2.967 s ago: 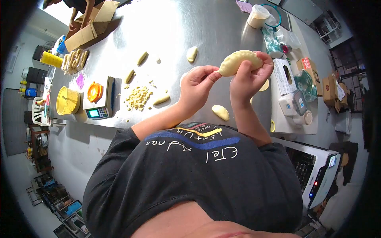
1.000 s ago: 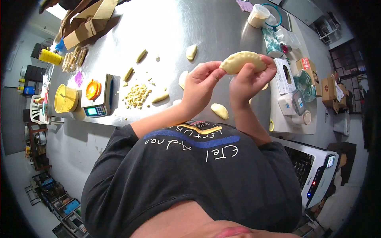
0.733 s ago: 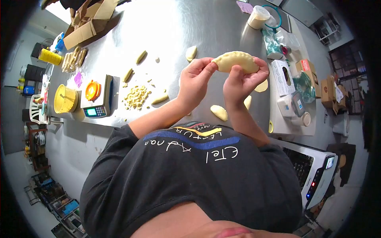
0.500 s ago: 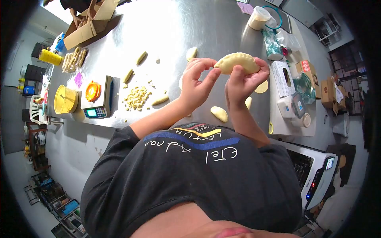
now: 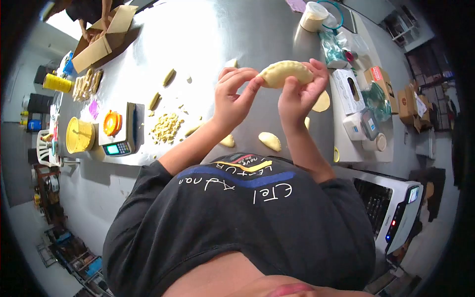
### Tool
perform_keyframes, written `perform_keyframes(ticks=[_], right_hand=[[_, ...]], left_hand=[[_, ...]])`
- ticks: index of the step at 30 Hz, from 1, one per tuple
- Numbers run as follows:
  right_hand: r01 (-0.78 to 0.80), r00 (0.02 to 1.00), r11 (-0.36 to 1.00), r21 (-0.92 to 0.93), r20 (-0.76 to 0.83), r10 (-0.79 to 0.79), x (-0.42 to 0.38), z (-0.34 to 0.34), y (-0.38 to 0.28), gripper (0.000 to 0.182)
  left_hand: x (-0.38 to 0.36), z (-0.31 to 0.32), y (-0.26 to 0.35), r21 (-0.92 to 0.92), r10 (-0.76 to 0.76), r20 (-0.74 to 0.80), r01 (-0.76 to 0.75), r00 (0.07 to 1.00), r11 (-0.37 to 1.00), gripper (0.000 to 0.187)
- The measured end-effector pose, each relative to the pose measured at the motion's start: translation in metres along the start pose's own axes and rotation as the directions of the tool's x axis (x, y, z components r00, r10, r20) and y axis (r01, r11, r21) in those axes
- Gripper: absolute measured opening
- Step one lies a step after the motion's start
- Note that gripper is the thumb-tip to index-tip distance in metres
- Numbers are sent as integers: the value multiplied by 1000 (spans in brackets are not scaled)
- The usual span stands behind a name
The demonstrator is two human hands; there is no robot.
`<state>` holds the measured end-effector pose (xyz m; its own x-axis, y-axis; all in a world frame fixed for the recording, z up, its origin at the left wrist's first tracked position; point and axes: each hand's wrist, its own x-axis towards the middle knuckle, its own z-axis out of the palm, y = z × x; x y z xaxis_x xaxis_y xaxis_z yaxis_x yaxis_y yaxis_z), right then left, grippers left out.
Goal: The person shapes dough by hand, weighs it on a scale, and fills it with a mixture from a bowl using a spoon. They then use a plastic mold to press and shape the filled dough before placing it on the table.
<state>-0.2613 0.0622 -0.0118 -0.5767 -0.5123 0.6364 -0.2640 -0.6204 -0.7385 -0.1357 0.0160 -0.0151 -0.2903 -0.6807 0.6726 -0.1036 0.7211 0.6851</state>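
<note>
A half-moon dough turnover with a crimped upper edge [image 5: 284,74] is held up above the steel table. My left hand [image 5: 236,96] pinches its left corner between thumb and fingertips. Wrapped round its right end is my right hand [image 5: 302,94], thumb on the near face and fingers behind. Below them on the table lie a folded dough piece [image 5: 270,141] and another [image 5: 227,141], partly behind my left forearm. A flat dough round [image 5: 321,102] lies right of my right hand. Chopped pale pieces [image 5: 167,127] form a pile left of my left forearm.
The steel table [image 5: 208,44] bears a digital scale [image 5: 118,148] with an orange item, a yellow tub [image 5: 80,134] and banana-like pieces [image 5: 169,77]. At the back left, another person's hands reach into a cardboard box [image 5: 94,53]. Right: a tissue box [image 5: 348,91] and plastic containers [image 5: 354,127].
Both hands and the turnover have shifted slightly left and up in the view, with the grip much the same. The surroundings have shifted too, as the view has moved.
</note>
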Motion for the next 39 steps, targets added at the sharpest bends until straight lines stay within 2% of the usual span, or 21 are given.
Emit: perform_keyframes(ticks=[1, 3, 4, 5, 7, 9, 13, 15, 17, 19, 21, 22, 24, 25, 26, 27, 28, 30, 35, 37, 39], right_hand=[[-14, 999, 1000, -9, 30, 14, 2, -4, 5, 54], [-45, 997, 986, -159, 53, 54, 5, -9, 12, 59], [-90, 993, 977, -196, 59, 103, 5, -10, 15, 59], [-135, 986, 963, -232, 63, 153, 5, -13, 19, 59], [-204, 964, 935, -289, 107, 244, 2, -21, 29, 59], [-274, 929, 899, -342, 147, 339, -2, -35, 42, 58], [-314, 843, 852, -418, 290, 453, -10, -83, 74, 59], [-426, 715, 641, -638, 196, 671, -8, -113, 85, 53], [-325, 739, 486, -811, 103, 666, -6, -159, 125, 47], [-230, 741, 282, -931, 20, 672, -4, -207, 159, 43], [-208, 747, 210, -955, -17, 665, 1, -236, 178, 41], [-149, 765, 147, -978, -20, 644, 4, -244, 184, 41], [-71, 792, 126, -989, 21, 610, 7, -254, 197, 42], [-72, 790, 125, -990, 20, 612, 8, -254, 204, 42], [-33, 809, 145, -989, 59, 584, 7, -253, 211, 42], [8, 826, 163, -987, 98, 555, 7, -251, 215, 42], [8, 825, 163, -987, 98, 557, 8, -248, 216, 42], [78, 741, 126, -989, 142, 656, 13, -242, 218, 42], [77, 805, 150, -986, 151, 574, 9, -243, 237, 35], [55, 800, 151, -987, 134, 586, 14, -237, 233, 32], [10, 782, 134, -991, 91, 616, 18, -232, 227, 23]], left_hand=[[-1, 3, -2, -13, 4, 11, -4, 1000, 1000, 16], [-2, 10, -5, -264, -389, 182, 426, 903, 865, 31], [0, 10, -10, -232, -422, 328, 505, 845, 831, 44], [1, 16, -11, -240, -413, 347, 506, 842, 829, 44], [3, 27, -11, -433, -545, 527, 758, 652, 489, 49], [-3, 41, -31, -446, -525, 600, 797, 603, 406, 47], [-27, 63, -87, -327, -486, 833, 944, 265, -46, 41], [-44, 73, -125, -137, -476, 874, 990, 101, -42, 39], [-42, 80, -138, 218, -609, 791, 957, -58, 193, 36], [-39, 82, -151, 432, -651, 751, 828, -111, 358, 43], [-34, 88, -165, 547, -627, 767, 648, -137, 529, 51], [-30, 93, -165, 549, -625, 768, 648, -142, 528, 51], [-15, 102, -155, 628, -628, 773, 250, -93, 737, 57], [-6, 108, -147, 629, -627, 773, 251, -96, 736, 57], [3, 114, -137, 594, -599, 801, -99, -21, 798, 60], [10, 123, -130, 503, -546, 837, -440, 35, 744, 64], [15, 135, -124, 479, -507, 856, -528, 103, 701, 66], [29, 169, -117, 482, -520, 854, -417, 28, 770, 56], [-8, 259, -156, 335, -283, 936, -280, 209, 900, 41], [-28, 284, -167, 241, -53, 814, -254, 579, 937, 46], [-39, 295, -157, 313, -66, 785, -303, 616, 900, 49]])
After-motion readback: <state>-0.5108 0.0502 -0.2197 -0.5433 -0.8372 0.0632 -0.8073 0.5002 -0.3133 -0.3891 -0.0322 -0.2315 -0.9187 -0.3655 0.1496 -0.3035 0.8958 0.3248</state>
